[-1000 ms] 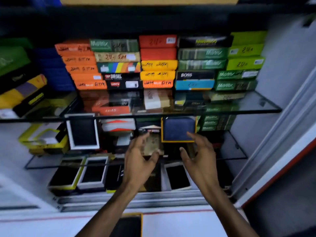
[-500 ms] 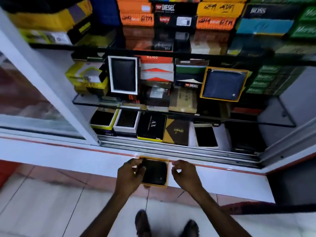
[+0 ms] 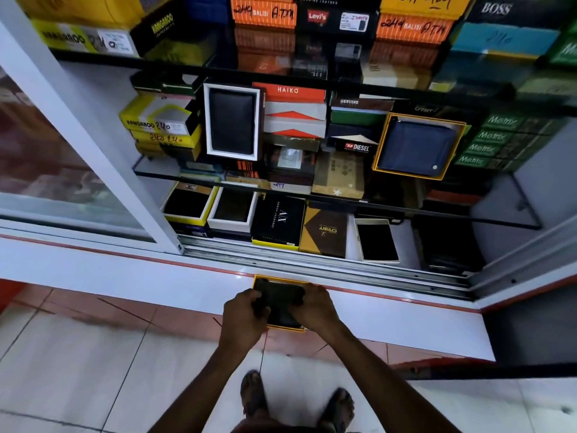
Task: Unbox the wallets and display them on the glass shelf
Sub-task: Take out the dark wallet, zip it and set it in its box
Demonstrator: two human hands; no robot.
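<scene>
Down at the white ledge surface (image 3: 125,276) in front of the cabinet, the head view shows both hands closed on a black wallet (image 3: 278,300) that sits in a shallow yellow-edged box (image 3: 282,329). The left hand (image 3: 244,314) clamps the wallet's left side with fingers curled over its top, and the right hand (image 3: 313,307) grips the right side the same way, so most of the wallet is hidden under the fingers. The box rests on the ledge, just before the metal sliding track (image 3: 327,264) of the cabinet. Behind the track, the bottom level holds open boxes with dark wallets, an AX box (image 3: 278,220) and a brown box (image 3: 324,231) standing side by side. Above them a glass shelf (image 3: 518,210) carries a blue wallet in a yellow frame (image 3: 416,147), propped upright, and a black wallet in a white frame (image 3: 231,121) further left, with stacked Haiko, Diesel and green boxes between and around them. A white sliding door frame (image 3: 93,145) slants across the left side. Two feet (image 3: 254,393) stand on the tiled floor (image 3: 78,370) below.
</scene>
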